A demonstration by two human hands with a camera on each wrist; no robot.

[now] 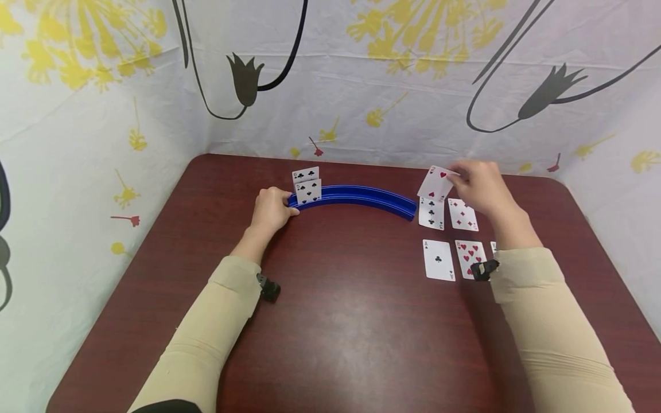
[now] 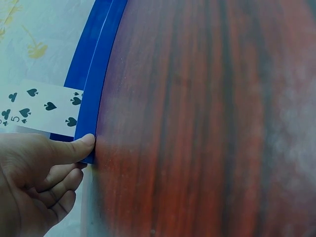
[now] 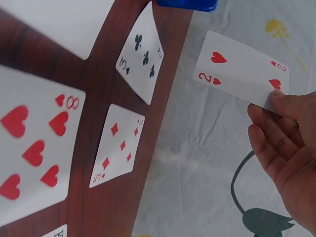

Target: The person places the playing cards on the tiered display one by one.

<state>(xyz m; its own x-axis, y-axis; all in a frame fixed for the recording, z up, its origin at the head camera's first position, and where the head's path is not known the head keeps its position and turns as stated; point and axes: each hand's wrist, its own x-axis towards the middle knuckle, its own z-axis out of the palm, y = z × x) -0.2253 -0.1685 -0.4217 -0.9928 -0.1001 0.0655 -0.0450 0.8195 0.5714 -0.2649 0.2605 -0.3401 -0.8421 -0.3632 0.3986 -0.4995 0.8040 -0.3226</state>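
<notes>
I see a blue curved card holder (image 1: 368,193) lying near the top middle of the frame, on a dark red-brown wooden table (image 1: 330,321). The left hand (image 1: 272,209) grips its left end, with the thumb on the front side. Two cards stand up at that end: a five of spades (image 1: 308,191) in front, and a clubs card (image 1: 306,172) peeking out behind it. I can't read the back card's number well.

On the upper right, the right hand (image 1: 480,182) pinches a two of hearts (image 1: 434,183) between thumb and fingers. That card is up off the table, tilted, and in the head view it covers the top of a three of clubs (image 1: 431,214). A five of diamonds (image 1: 463,215) lies beside that one. Lower down are an ace of clubs (image 1: 439,260), an eight of hearts (image 1: 467,252) and another card (image 1: 493,247) mostly hidden by the right sleeve (image 1: 527,275).

So, as I count it, two cards are up in the holder, one is picked up, and five I can see lie flat. I'd say the job is only a little way along, with more cards down than standing.
</notes>
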